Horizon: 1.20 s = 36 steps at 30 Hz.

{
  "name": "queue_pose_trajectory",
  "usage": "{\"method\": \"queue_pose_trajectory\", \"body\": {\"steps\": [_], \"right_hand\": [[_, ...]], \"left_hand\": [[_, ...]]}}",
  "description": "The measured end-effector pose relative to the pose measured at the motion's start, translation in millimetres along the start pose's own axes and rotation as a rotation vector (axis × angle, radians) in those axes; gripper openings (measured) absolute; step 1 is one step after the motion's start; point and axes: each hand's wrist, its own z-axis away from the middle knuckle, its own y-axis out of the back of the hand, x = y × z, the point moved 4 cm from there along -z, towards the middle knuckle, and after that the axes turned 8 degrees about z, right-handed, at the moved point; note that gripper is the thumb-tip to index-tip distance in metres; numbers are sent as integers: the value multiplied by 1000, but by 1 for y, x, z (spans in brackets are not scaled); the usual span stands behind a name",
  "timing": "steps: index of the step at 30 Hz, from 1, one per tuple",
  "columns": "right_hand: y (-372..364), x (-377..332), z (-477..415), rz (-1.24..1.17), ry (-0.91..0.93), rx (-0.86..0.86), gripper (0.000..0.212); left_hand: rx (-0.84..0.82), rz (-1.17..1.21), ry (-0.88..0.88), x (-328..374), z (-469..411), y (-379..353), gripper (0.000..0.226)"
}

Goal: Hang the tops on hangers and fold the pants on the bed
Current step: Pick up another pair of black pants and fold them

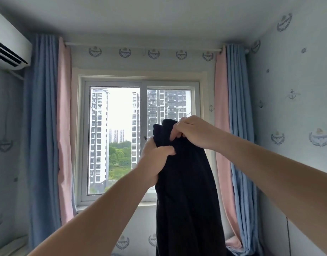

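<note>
- Arms reach forward, raised before the window (140, 139).
- Left hand (155, 157) grips one black garment (186, 182); right hand (190, 132) pinches its top edge.
- Garment hangs midair.

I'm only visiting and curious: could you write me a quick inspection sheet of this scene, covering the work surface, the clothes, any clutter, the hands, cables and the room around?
Surface: nothing seen; the view is raised toward the far wall.
Job's things: one black garment, held up in the air in front of the window and hanging down; whether it is a top or pants cannot be told.
Clutter: nothing seen.
Hands: the left hand grips the garment's side edge; the right hand pinches its upper end.
Cables: nothing seen.
Surroundings: window with tower blocks outside, blue and pink curtains on both sides, air conditioner high on the left, patterned wallpaper.
</note>
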Motion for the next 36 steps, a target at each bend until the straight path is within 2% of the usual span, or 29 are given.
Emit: {"method": "queue_pose_trajectory", "body": {"steps": [1,3,4,5,6,7,8,9,10,12,14,18,21,26,29,32,36], "right_hand": [[1,0,0,-19,11,35,35],[5,14,0,-35,-28,236,25],[3,25,3,-55,-98,313,36],[-4,34,7,-130,-203,304,61],[-19,42,11,-268,-317,209,86],[-39,46,13,-451,-410,59,102],[-60,43,16,-645,-456,-118,105],[-79,33,20,-805,-465,-259,94],[-94,21,21,-900,-460,-327,77],[-115,0,16,-947,-472,-300,52],[-128,-14,2,-937,-487,-186,43],[-136,-45,-34,-822,-490,35,37],[-142,-77,-60,-742,-481,125,33],[-141,-126,-86,-655,-442,144,28],[-136,-154,-87,-624,-425,136,40],[-126,-185,-73,-631,-393,136,41],[-107,-223,-39,-621,-347,139,34]], "left_hand": [[33,25,13,3,-2,8,39],[75,69,53,11,-5,29,41],[82,93,72,17,-5,40,42],[81,118,89,24,-6,52,44],[75,142,102,32,-6,64,45],[66,158,112,39,-5,75,46],[58,169,122,45,-5,87,44],[45,173,135,50,-5,98,42],[33,171,148,54,-4,108,40],[44,143,155,62,-4,133,40],[109,45,122,70,-6,165,38],[219,-273,58,92,-12,221,34],[235,-385,52,113,-14,247,26],[284,-328,36,155,3,273,17],[309,-313,-6,180,23,283,15],[342,-349,-64,205,50,287,24],[363,-383,-144,236,96,278,16]]}}
